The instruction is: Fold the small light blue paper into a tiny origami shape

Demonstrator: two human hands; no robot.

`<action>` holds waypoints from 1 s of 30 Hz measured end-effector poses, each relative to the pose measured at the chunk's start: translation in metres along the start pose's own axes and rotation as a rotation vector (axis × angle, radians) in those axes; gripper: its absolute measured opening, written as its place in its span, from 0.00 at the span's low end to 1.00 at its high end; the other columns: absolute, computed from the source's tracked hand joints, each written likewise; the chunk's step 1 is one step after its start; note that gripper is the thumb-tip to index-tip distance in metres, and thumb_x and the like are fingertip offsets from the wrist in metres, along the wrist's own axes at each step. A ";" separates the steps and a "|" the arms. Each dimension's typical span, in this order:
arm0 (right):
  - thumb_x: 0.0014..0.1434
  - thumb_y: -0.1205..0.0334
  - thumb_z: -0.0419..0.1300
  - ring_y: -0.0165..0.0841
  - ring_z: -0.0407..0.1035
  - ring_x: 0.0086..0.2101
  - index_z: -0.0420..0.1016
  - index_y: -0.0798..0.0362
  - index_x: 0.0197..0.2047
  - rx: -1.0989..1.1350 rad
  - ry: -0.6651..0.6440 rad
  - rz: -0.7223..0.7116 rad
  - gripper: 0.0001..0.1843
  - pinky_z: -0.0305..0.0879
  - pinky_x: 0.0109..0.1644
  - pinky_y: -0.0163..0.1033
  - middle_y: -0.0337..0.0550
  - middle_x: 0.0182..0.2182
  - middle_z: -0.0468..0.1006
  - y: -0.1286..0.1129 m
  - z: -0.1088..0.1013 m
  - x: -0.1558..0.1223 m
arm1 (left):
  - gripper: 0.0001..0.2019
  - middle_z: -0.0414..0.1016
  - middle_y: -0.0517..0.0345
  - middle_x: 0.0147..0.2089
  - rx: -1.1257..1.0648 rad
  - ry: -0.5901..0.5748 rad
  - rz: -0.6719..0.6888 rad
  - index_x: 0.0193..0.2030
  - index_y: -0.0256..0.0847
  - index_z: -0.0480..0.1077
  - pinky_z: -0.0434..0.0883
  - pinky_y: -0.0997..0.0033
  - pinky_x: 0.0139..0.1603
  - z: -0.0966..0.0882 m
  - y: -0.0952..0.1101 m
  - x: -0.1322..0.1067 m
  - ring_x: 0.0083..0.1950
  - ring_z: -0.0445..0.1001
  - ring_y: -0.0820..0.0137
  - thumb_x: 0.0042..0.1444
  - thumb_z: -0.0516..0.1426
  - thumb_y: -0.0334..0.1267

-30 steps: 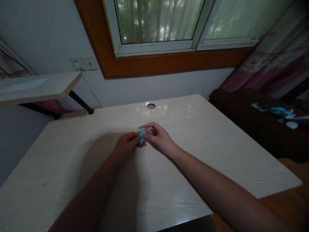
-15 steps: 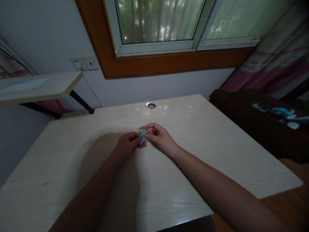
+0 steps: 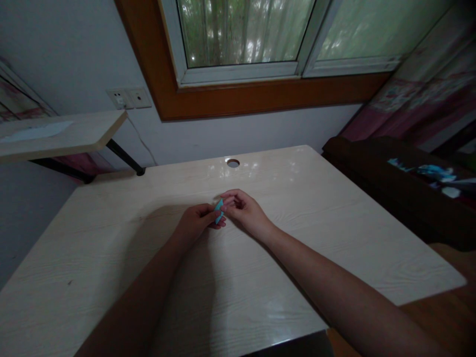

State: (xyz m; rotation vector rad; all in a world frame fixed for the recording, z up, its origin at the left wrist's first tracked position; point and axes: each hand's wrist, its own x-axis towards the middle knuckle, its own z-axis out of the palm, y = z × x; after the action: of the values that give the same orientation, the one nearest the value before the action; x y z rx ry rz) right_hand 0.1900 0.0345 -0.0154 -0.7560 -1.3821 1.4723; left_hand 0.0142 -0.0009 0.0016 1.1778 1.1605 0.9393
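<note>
From afar I see the turquoise piece (image 3: 219,204) over the tabletop (image 3: 316,208), on the near side of its round hole (image 3: 233,163), fingers of the left hand (image 3: 196,219) and right hand (image 3: 243,207) both pinching it.

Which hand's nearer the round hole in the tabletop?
Right. The right hand is on the near side of the round hole; the left hand is farther off, nearer the person and to the left.

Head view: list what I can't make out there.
Blue piece, head view: full shape, partly covered by the left hand and the right hand.
Whether the right hand pinches it, head view: too small and dark.
Window, head view: top, cut off by the upper edge.
</note>
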 end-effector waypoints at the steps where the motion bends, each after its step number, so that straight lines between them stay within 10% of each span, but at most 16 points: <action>1: 0.53 0.60 0.68 0.29 0.71 0.32 0.74 0.50 0.45 0.006 0.005 0.000 0.16 0.67 0.39 0.38 0.38 0.33 0.76 -0.001 0.000 0.000 | 0.13 0.82 0.51 0.34 0.002 0.001 -0.002 0.35 0.35 0.77 0.78 0.69 0.39 0.000 0.000 0.000 0.35 0.81 0.66 0.52 0.64 0.45; 30: 0.52 0.57 0.70 0.29 0.71 0.31 0.75 0.50 0.42 0.075 0.030 0.024 0.15 0.68 0.38 0.38 0.38 0.31 0.77 -0.003 0.003 -0.001 | 0.13 0.82 0.50 0.32 -0.031 0.004 -0.004 0.32 0.34 0.78 0.76 0.66 0.38 0.002 0.001 -0.003 0.33 0.80 0.65 0.51 0.64 0.45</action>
State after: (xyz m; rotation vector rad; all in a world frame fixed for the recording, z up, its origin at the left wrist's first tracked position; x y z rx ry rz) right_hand 0.1884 0.0327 -0.0126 -0.7458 -1.2922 1.5175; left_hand 0.0153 -0.0043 0.0036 1.1491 1.1474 0.9533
